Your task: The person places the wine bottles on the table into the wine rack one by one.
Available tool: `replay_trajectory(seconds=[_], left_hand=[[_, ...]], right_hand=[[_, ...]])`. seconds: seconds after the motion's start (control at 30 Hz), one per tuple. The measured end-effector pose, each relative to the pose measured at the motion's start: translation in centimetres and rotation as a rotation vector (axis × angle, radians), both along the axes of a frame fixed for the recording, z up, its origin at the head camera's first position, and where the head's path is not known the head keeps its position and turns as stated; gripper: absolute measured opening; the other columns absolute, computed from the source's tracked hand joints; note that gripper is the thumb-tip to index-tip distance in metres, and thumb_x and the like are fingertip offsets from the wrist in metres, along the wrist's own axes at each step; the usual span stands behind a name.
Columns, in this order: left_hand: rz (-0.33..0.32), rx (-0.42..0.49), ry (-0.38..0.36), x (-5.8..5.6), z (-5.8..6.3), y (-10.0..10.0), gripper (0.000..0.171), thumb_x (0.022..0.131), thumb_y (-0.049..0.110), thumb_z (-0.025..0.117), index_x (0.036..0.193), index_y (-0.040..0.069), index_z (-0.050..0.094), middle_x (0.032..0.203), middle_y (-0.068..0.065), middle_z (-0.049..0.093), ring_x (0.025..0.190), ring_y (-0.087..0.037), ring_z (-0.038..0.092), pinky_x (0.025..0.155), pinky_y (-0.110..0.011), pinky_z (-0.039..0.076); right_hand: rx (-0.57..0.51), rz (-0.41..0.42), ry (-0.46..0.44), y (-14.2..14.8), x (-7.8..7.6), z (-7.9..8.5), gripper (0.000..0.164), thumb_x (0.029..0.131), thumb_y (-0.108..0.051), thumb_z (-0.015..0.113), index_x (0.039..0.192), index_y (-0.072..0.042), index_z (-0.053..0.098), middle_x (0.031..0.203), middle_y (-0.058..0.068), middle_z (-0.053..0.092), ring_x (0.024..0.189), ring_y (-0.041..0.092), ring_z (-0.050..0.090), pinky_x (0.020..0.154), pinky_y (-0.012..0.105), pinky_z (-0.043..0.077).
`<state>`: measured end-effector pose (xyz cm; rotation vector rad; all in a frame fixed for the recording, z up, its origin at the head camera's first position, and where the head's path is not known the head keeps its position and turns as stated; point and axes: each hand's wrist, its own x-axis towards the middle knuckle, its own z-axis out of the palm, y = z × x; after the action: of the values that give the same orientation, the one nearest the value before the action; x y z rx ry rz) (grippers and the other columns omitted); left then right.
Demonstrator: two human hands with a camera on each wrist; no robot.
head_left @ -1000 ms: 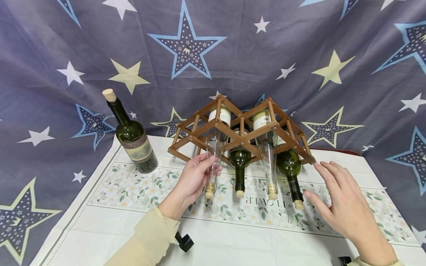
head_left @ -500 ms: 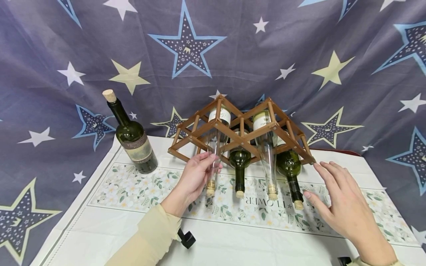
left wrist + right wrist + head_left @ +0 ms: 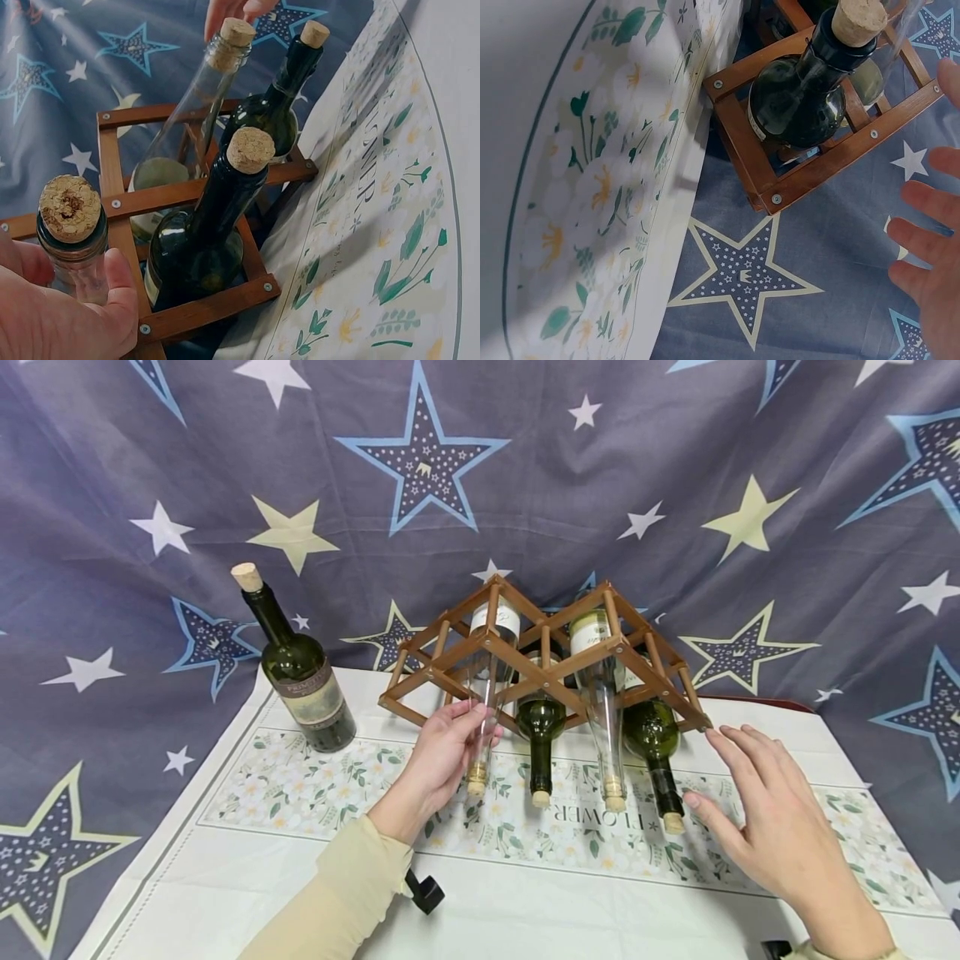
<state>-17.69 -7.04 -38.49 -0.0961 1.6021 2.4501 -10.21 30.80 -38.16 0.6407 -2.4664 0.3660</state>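
My left hand (image 3: pixel 438 760) holds a clear glass bottle (image 3: pixel 480 764) by its neck, thumb on one side and fingers on the other. That bottle lies in the upper left slot of a wooden wine rack (image 3: pixel 525 667), its corked end toward me. In the left wrist view its cork (image 3: pixel 71 208) shows between thumb and finger. My right hand (image 3: pixel 783 818) is spread with straight fingers beside the rack's right corner, fingertips right at the wood. The thumb is near the corked neck of a green bottle (image 3: pixel 652 731) in the lower right slot.
Also in the rack are another green bottle (image 3: pixel 542 718) and another clear bottle (image 3: pixel 603 702), corks toward me. A dark green wine bottle (image 3: pixel 309 693) stands upright on the white tablecloth (image 3: pixel 247 885) at left. A star-patterned curtain (image 3: pixel 540 510) hangs close behind.
The clear bottle in my left hand has slid slightly deeper into the rack, its cork moving away from me. The left forearm moved forward with it; the right hand is practically still.
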Motion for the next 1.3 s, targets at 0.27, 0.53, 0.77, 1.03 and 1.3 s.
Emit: replay_trajectory(seconds=[0.27, 0.53, 0.77, 1.03, 1.3], left_hand=[[0.008, -0.052, -0.014, 0.1, -0.1, -0.1, 0.04, 0.102, 0.019, 0.057, 0.133, -0.003, 0.044, 0.132, -0.026, 0.053, 0.088, -0.015, 0.068, 0.078, -0.02, 0.053], [0.042, -0.078, -0.025, 0.5, -0.4, -0.5, 0.048, 0.101, 0.024, 0.06, 0.138, -0.001, 0.043, 0.125, -0.019, 0.057, 0.091, -0.017, 0.066, 0.076, -0.021, 0.052], [0.094, -0.104, -0.02, 0.9, -0.4, -0.9, 0.046, 0.1, 0.022, 0.061, 0.135, -0.001, 0.042, 0.11, -0.012, 0.058, 0.085, -0.015, 0.061, 0.077, -0.024, 0.053], [0.127, -0.26, 0.061, 1.3, -0.4, -1.7, 0.055, 0.099, 0.024, 0.062, 0.141, 0.001, 0.036, 0.125, -0.017, 0.057, 0.094, -0.024, 0.063, 0.084, -0.035, 0.055], [0.181, -0.372, 0.138, 1.8, -0.2, -2.3, 0.055, 0.099, 0.025, 0.062, 0.142, 0.002, 0.037, 0.123, -0.015, 0.055, 0.101, -0.033, 0.062, 0.09, -0.045, 0.052]], right_hand=[[0.003, 0.003, -0.002, 0.0, 0.0, 0.0, 0.08, 0.088, -0.052, 0.067, 0.149, -0.005, 0.046, 0.146, 0.023, 0.045, 0.139, 0.038, 0.035, 0.118, 0.051, 0.016], [0.001, 0.003, -0.009, -0.1, 0.1, -0.1, 0.08, 0.087, -0.051, 0.067, 0.149, -0.006, 0.046, 0.147, 0.022, 0.044, 0.139, 0.038, 0.035, 0.118, 0.052, 0.016], [-0.002, 0.002, -0.003, -0.1, 0.1, -0.1, 0.08, 0.087, -0.051, 0.067, 0.149, -0.006, 0.046, 0.147, 0.021, 0.045, 0.138, 0.039, 0.036, 0.118, 0.052, 0.016], [-0.001, 0.005, -0.001, -0.1, 0.1, 0.0, 0.081, 0.087, -0.052, 0.067, 0.15, -0.006, 0.045, 0.147, 0.021, 0.045, 0.138, 0.039, 0.035, 0.118, 0.052, 0.016], [-0.004, 0.014, 0.004, -0.3, 0.1, 0.1, 0.081, 0.088, -0.054, 0.066, 0.149, -0.005, 0.046, 0.145, 0.022, 0.046, 0.139, 0.038, 0.035, 0.118, 0.052, 0.017]])
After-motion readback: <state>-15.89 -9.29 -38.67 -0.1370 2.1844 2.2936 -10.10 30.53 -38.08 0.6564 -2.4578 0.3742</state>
